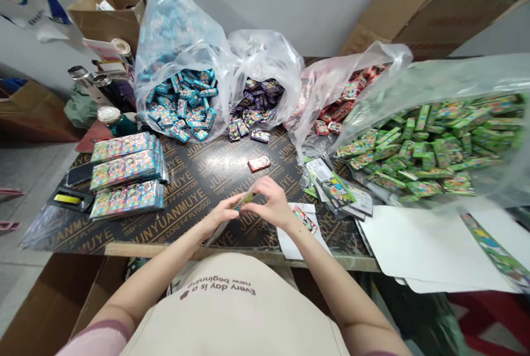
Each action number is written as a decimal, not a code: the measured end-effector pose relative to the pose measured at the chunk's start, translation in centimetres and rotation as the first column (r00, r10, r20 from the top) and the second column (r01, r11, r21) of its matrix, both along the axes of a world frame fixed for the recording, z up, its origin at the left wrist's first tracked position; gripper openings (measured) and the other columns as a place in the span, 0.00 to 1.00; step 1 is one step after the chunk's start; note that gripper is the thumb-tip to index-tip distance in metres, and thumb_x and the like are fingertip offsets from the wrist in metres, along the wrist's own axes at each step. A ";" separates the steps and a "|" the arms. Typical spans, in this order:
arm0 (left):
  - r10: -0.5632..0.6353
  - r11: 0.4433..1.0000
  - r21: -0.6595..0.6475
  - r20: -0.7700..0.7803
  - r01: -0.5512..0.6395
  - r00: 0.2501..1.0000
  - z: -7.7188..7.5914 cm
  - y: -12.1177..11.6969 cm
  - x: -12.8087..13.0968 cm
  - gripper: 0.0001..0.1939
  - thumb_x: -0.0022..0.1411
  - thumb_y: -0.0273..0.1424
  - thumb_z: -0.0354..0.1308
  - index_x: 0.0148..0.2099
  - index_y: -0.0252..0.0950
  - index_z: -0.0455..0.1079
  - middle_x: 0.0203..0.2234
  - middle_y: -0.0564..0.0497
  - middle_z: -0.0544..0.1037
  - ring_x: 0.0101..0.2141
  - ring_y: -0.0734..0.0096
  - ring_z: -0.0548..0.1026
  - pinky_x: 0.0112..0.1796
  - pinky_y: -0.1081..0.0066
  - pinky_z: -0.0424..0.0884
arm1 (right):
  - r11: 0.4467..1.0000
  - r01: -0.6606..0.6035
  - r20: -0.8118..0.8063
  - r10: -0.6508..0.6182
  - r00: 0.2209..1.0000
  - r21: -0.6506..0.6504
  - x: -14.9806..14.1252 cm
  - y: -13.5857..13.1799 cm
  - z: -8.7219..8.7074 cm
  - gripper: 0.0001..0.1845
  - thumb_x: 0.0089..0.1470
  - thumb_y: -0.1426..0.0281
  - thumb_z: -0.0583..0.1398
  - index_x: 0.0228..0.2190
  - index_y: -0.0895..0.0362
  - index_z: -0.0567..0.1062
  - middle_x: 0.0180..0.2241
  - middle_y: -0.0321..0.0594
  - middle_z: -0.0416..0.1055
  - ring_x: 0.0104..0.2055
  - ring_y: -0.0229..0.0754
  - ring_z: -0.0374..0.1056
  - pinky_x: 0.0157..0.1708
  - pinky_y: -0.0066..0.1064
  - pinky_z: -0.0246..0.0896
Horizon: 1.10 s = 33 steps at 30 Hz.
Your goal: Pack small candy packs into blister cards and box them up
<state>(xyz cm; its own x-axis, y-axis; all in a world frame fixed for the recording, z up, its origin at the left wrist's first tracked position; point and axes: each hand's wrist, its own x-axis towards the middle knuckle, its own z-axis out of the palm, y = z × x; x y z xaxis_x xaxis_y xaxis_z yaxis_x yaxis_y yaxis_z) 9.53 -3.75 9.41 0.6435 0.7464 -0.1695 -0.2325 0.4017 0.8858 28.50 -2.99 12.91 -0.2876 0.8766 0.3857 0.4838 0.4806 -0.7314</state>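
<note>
Near the table's front edge, my left hand (224, 212) and my right hand (270, 200) meet, both with closed fingers. Between them they grip a small green printed box (247, 199), partly hidden by the fingers. Clear plastic film (218, 231) hangs below my left hand; whether the box is inside it I cannot tell. Just beyond my hands a small red box (259, 163) lies on the dark printed tabletop (194, 171). Farther back is a purple box (260, 136). Under my right forearm, a red printed packet (305, 219) rests on white paper (291, 243).
Open plastic bags hold blue boxes (182, 103), purple boxes (260, 96), red boxes (331, 113) and green boxes (430, 146). Stacked wrapped packs (126, 176) stand at left, near a phone (79, 174) and jar (110, 116). Printed cards (331, 185) and white sheets (418, 243) lie at right.
</note>
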 end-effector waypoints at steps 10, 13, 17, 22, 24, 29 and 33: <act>0.031 0.996 -0.081 -0.194 -0.048 0.980 0.3 0.4 -0.1 0.20 0.47 0.38 0.66 0.40 0.30 0.75 0.30 0.48 0.79 0.31 0.67 0.74 0.36 0.71 0.66 | 0.967 -0.057 -0.009 0.056 0.998 -0.249 1.1 0.5 -0.4 0.32 0.42 0.66 0.69 0.50 0.54 0.70 0.36 0.38 0.73 0.39 0.44 0.68 0.43 0.35 0.63; 0.150 0.972 -0.148 -0.209 -0.183 0.966 0.7 0.9 0.1 0.19 0.45 0.40 0.65 0.36 0.30 0.75 0.24 0.50 0.78 0.25 0.69 0.73 0.31 0.72 0.66 | 0.946 0.221 -0.194 -0.269 0.943 -0.239 0.9 0.7 -1.6 0.36 0.38 0.61 0.70 0.51 0.53 0.70 0.39 0.42 0.73 0.44 0.47 0.67 0.49 0.40 0.61; 0.182 0.971 -0.118 -0.214 -0.210 0.960 1.2 1.3 0.2 0.19 0.46 0.43 0.63 0.31 0.30 0.73 0.20 0.51 0.75 0.22 0.72 0.70 0.27 0.73 0.65 | 0.834 -0.080 -0.488 -0.238 0.840 -0.545 -0.2 0.3 -3.6 0.29 0.41 0.54 0.67 0.43 0.56 0.74 0.38 0.42 0.75 0.41 0.46 0.70 0.43 0.38 0.66; 0.262 0.957 0.227 -0.402 -0.182 0.877 0.6 1.3 0.2 0.22 0.52 0.45 0.60 0.19 0.32 0.64 0.14 0.56 0.65 0.18 0.79 0.60 0.22 0.76 0.55 | 0.816 0.019 -0.455 -0.340 0.823 -0.577 -1.5 -0.1 -4.3 0.19 0.44 0.55 0.65 0.26 0.59 0.74 0.26 0.37 0.73 0.28 0.40 0.68 0.33 0.32 0.65; 0.340 0.927 0.312 -0.453 -0.211 0.824 0.0 1.6 0.1 0.24 0.53 0.46 0.58 0.16 0.33 0.60 0.12 0.57 0.60 0.17 0.81 0.56 0.20 0.76 0.52 | 0.812 0.009 -0.471 -0.348 0.811 -0.584 -1.6 -0.4 -4.1 0.18 0.43 0.56 0.66 0.29 0.58 0.75 0.27 0.37 0.74 0.29 0.40 0.69 0.33 0.31 0.65; 0.455 0.889 0.242 -0.373 -0.388 0.809 -0.9 2.1 -0.5 0.22 0.53 0.48 0.58 0.23 0.32 0.66 0.16 0.54 0.69 0.19 0.77 0.65 0.22 0.76 0.60 | 0.586 -0.377 -0.560 -0.163 0.813 -0.717 -1.5 -2.0 -4.8 0.23 0.36 0.61 0.70 0.35 0.58 0.74 0.27 0.36 0.74 0.28 0.40 0.70 0.31 0.32 0.66; 0.285 0.959 0.106 -0.304 -0.264 0.909 -1.2 1.4 -1.1 0.22 0.47 0.43 0.66 0.38 0.31 0.70 0.27 0.51 0.77 0.25 0.72 0.72 0.24 0.76 0.66 | 0.651 -0.250 -0.504 -0.235 0.831 -0.717 -1.0 -2.5 -5.9 0.19 0.41 0.62 0.68 0.35 0.58 0.73 0.27 0.35 0.74 0.28 0.39 0.69 0.31 0.31 0.65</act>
<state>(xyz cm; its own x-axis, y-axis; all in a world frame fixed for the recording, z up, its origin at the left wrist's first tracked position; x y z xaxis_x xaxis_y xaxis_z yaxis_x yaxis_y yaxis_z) 8.42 -2.32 8.19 0.3332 0.9013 -0.2767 -0.0328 0.3043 0.9520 27.54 -5.45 7.05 -0.2667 0.9168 -0.2973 -0.0815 -0.3288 -0.9409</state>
